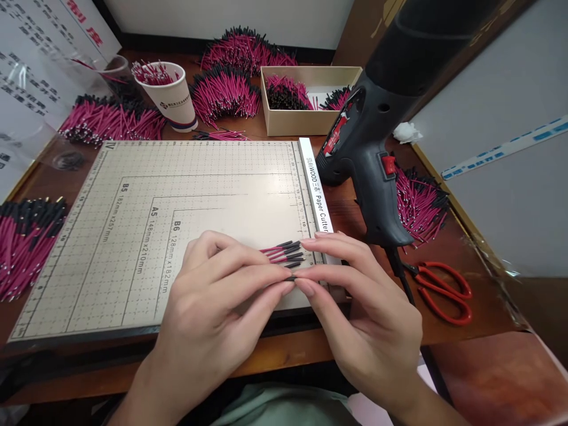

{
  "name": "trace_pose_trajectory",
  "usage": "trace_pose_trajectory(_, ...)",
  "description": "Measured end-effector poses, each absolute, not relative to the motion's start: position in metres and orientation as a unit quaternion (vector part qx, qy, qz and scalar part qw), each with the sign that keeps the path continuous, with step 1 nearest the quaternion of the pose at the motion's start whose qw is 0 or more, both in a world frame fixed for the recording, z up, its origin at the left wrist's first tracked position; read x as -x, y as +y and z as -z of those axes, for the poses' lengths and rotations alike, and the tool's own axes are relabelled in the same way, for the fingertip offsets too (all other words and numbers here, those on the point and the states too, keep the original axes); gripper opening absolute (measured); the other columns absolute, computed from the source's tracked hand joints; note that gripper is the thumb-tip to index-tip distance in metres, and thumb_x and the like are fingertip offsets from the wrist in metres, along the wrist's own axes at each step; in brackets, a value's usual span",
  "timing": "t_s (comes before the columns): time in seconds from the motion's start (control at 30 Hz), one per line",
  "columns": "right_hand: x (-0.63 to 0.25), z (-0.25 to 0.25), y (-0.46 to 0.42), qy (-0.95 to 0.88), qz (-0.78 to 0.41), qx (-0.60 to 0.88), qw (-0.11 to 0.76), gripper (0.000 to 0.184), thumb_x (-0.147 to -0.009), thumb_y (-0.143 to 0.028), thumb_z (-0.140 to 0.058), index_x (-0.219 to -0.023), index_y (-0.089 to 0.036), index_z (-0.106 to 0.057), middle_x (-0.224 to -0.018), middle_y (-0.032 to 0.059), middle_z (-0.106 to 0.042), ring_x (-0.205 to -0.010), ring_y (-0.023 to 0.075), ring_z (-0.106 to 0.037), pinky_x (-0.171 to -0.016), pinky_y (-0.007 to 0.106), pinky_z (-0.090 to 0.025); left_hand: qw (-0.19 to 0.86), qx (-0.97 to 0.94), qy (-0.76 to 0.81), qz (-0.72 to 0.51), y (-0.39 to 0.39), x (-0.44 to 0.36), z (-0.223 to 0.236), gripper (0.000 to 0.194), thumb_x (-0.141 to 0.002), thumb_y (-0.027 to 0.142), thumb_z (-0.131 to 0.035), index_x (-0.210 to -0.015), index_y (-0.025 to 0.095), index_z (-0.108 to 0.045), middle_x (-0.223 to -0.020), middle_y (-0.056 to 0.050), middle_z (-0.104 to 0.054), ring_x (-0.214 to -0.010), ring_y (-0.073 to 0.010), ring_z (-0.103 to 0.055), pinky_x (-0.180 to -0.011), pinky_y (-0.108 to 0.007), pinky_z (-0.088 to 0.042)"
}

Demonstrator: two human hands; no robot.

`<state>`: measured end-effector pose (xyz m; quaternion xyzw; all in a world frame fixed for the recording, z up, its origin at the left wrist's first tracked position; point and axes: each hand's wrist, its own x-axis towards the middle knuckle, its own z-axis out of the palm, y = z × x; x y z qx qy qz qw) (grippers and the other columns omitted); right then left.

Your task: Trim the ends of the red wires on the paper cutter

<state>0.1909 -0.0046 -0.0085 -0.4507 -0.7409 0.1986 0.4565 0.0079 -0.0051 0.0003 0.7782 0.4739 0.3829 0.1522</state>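
Observation:
My left hand (pixel 213 296) and my right hand (pixel 364 307) meet fingertip to fingertip over the near right corner of a grey gridded paper-cutter board (pixel 146 225). Between the tips they pinch a thin wire with a small black tube end (pixel 291 278). Just beyond the fingers, several pink wires with black ends (pixel 284 251) lie in a row on the board, against its white ruler rail (pixel 317 195).
A black heat gun (pixel 377 130) stands right of the board. Red scissors (pixel 441 290) lie at the right. A beige box (pixel 306 97), a paper cup (pixel 166 94) and heaps of pink wires (pixel 224 92) fill the back; more wires (pixel 24 239) lie left.

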Motion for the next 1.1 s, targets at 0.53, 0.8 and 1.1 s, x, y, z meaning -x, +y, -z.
trace_pose_trajectory(0.53, -0.1967, 0.0072, -0.0045, -0.741, -0.243, 0.445, 0.44, 0.008, -0.094, -0.015, -0.068, -0.096, -0.023, -0.068, -0.111, -0.0023, -0.069, -0.125, 0.0108, -0.061, -0.118, 0.032, -0.044, 0.216, -0.778, 0.429, -0.404, -0.005, -0.0009, -0.0019, 0.014, -0.094, 0.009, -0.068, -0.098, 0.022, -0.071, -0.091, 0.004, -0.071, -0.089, -0.0133, -0.052, -0.078, -0.029, -0.046)
trace_pose_trajectory(0.8, -0.1918, 0.0075, -0.0042, -0.724, -0.241, 0.455, 0.459, 0.008, -0.093, -0.012, -0.067, -0.095, -0.02, -0.067, -0.104, -0.0008, -0.068, -0.12, 0.0089, -0.062, -0.112, 0.024, -0.047, 0.226, -0.757, 0.462, -0.404, -0.0037, -0.0018, -0.0022, 0.009, -0.094, 0.019, -0.072, -0.099, 0.026, -0.075, -0.087, 0.007, -0.071, -0.086, -0.0107, -0.054, -0.076, -0.024, -0.047)
trace_pose_trajectory(1.1, -0.1921, 0.0088, -0.0032, -0.723, -0.237, 0.452, 0.466, 0.009, -0.095, -0.013, -0.065, -0.097, -0.021, -0.067, -0.104, -0.002, -0.068, -0.12, 0.0083, -0.062, -0.112, 0.024, -0.047, 0.222, -0.737, 0.479, -0.422, -0.0043, -0.0058, -0.0023, 0.016, -0.093, 0.012, -0.071, -0.096, 0.027, -0.076, -0.087, 0.009, -0.072, -0.085, -0.0096, -0.054, -0.079, -0.023, -0.047)
